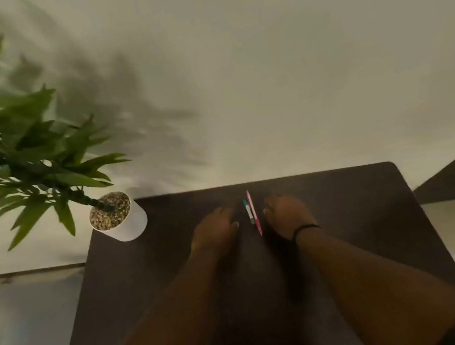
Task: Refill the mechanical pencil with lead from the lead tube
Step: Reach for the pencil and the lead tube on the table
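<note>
A pink mechanical pencil (253, 212) lies on the dark table (347, 212), pointing away from me. Right beside it on the left lies a shorter teal and white lead tube (248, 211). My left hand (214, 228) rests palm down on the table just left of the tube, fingers loosely curled, holding nothing. To the right of the pencil my right hand (286, 213) also rests palm down and holds nothing. A black band circles the right wrist. Neither hand touches the pencil or the tube.
A white pot (126, 222) with pebbles and a leafy green plant stands on the table's far left corner. The wall runs right behind the table's far edge. Tiled floor shows on both sides.
</note>
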